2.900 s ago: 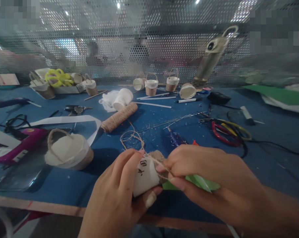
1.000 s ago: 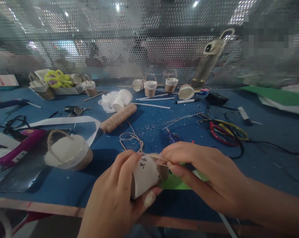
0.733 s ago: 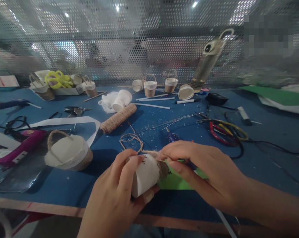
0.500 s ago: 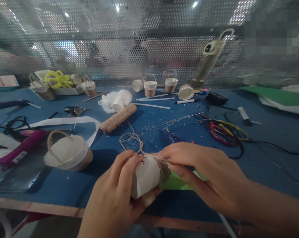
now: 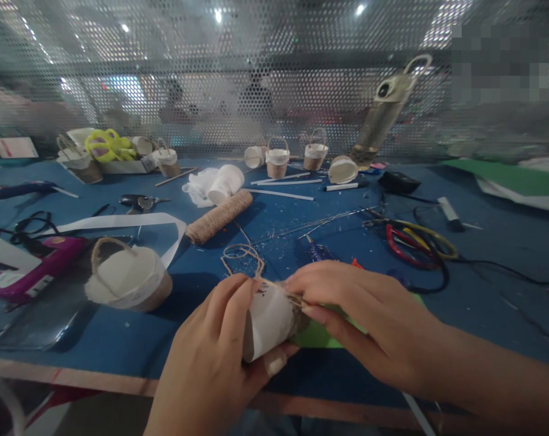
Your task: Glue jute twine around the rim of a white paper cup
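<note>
My left hand (image 5: 224, 339) is wrapped round a white paper cup (image 5: 269, 324) that lies on its side, with dark marks on its paper. Brown twine covers the cup's right end. With thumb and fingers together, my right hand (image 5: 365, 315) pinches the twine (image 5: 269, 283) against that end. Loose loops of this strand lie on the table behind the cup, leading back to a twine roll (image 5: 219, 217). Under my right hand is a bright green sheet (image 5: 322, 336), partly hidden. To the left stands a small handled basket (image 5: 131, 278), pale above and brown below.
On the blue table lie a magenta glue gun (image 5: 42, 266), a purple-tipped tool (image 5: 319, 251), pliers (image 5: 411, 245) with red and yellow handles, and white sticks (image 5: 281, 194). Several small baskets (image 5: 277, 163) and a tilted bottle (image 5: 381, 118) stand along the perforated screen.
My right fingers have shifted slightly left and closed in on the twine at the cup's end. The left hand keeps its hold. The whole view has moved a little.
</note>
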`<action>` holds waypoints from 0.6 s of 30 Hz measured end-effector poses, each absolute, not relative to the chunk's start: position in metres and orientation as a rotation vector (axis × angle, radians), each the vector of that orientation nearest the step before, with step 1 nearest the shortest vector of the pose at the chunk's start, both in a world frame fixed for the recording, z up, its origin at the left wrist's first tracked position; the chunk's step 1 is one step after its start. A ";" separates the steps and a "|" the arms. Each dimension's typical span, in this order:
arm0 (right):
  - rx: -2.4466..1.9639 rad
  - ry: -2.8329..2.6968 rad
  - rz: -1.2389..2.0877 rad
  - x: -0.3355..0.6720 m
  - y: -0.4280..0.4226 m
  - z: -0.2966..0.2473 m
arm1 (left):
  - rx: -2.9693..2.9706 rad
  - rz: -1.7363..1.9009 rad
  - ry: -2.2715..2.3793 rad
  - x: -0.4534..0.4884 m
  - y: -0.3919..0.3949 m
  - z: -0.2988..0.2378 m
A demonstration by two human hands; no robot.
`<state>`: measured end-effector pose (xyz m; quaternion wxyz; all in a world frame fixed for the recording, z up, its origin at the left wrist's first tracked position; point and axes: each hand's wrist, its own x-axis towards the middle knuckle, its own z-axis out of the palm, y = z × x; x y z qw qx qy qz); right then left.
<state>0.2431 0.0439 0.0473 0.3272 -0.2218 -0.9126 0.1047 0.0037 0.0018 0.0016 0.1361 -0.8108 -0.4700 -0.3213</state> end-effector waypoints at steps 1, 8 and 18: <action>-0.595 -2.376 0.302 0.244 0.044 0.047 | -2.348 -0.935 -1.357 0.004 0.002 0.002; -0.594 -2.364 0.328 0.244 0.045 0.045 | -2.338 -0.917 -1.361 0.005 0.002 0.003; -0.520 -2.426 0.301 0.244 0.045 0.048 | -2.345 -0.926 -1.377 0.004 0.002 0.002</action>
